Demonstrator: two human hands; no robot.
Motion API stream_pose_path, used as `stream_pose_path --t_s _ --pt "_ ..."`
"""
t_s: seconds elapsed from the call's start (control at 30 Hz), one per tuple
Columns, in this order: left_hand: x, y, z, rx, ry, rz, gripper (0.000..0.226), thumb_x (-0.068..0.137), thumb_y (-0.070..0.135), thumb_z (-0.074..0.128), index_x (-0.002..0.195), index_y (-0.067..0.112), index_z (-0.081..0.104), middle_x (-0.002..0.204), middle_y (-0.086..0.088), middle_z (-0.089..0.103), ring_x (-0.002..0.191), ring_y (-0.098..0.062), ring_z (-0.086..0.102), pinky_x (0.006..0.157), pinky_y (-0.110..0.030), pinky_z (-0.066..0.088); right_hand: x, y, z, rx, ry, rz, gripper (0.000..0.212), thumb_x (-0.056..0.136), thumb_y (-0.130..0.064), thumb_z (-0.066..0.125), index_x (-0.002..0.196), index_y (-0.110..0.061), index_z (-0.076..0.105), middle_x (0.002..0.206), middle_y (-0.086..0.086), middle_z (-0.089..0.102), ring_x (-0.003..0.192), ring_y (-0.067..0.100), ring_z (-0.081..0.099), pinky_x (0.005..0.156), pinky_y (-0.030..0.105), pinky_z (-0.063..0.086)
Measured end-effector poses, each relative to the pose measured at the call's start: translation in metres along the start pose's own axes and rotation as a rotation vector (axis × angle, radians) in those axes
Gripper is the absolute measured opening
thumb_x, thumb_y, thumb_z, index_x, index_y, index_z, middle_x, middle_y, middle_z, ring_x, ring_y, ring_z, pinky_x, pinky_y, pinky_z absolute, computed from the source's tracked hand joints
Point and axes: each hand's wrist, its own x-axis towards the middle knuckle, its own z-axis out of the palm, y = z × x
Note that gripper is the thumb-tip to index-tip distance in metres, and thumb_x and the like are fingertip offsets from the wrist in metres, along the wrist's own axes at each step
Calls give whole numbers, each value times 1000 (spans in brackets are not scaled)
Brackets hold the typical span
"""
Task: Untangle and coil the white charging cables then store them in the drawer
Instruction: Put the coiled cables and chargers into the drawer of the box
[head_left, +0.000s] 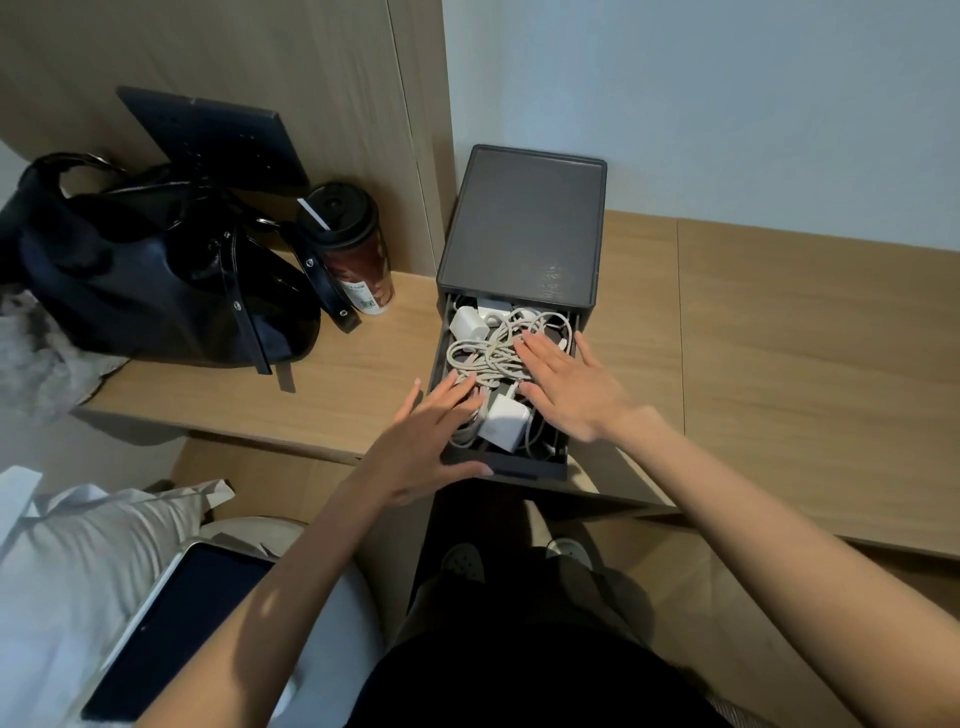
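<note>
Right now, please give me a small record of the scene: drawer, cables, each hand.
drawer: pulled open, on the wooden desk
cables: white, tangled, inside the drawer with two white chargers
left hand: fingers straight, reaching into the drawer's front left
right hand: flat on the cables
nearby: black bag and tumbler, to the left

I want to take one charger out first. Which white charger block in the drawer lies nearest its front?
The charger block between the left hand and the right hand, close to the drawer front; the other block sits far back.
</note>
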Motion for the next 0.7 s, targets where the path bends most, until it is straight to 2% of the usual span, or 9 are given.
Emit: stream_pose_path --t_s 0.07,0.1,0.17,0.27,0.43,0.6,0.7 --pt "-3 -3 3 -11 82 74 64 77 62 59 127 22 53 156 5 20 146 -14 8 118 -39 -2 -5 -3 3 16 2 14 57 103 -40 12 152 -19 -9 160 -2 -11 146 11 -11 118 43 -13" --pt "-3 -4 4 -11 124 116 49 77 53 66 113 20 61 153 1 30 144 -19 18 118 -40 3 -7 -5 4 25 6 21 57 103 -40 12 152 -20 -9 160 -3 -12 146 10 -11 118 44 -12" --pt "-5 -5 7 12 170 175 32 77 41 72 96 16 67 144 -4 44 138 -24 32 116 -41 11 -9 -8 7 37 16 35 57 103 -40 12 152 -20 -9 160 -3 -12 146 10 -12 118 45 -11" --pt "-5 -4 7 -3 206 230 22 74 33 76 81 15 66 129 -2 57 129 -22 44 114 -40 17 -8 -10 7 60 18 58 55 104 -37 11 152 -21 -7 160 -4 -11 147 10 -10 119 44 -10" --pt "-3 -7 2 -1 235 253 24 74 39 71 75 17 59 129 2 57 130 -18 41 114 -45 21 -7 -11 -4 159 -4 79 52 104 -30 14 153 -20 0 161 -3 -5 147 11 -5 118 38 -3" --pt "16 -9 -10 102 253 226 28 76 43 72 78 16 64 139 1 50 138 -19 33 117 -39 5 -2 -7 -7 173 23 119 53 104 -30 16 154 -18 1 161 -2 -4 148 12 -5 118 39 0" --pt "30 -12 -13 127 291 207 30 78 46 68 78 17 61 143 -1 45 140 -21 28 117 -39 2 2 -1 -9 190 46 136 53 104 -31 17 154 -17 2 161 -2 -3 148 14 -4 118 39 2"
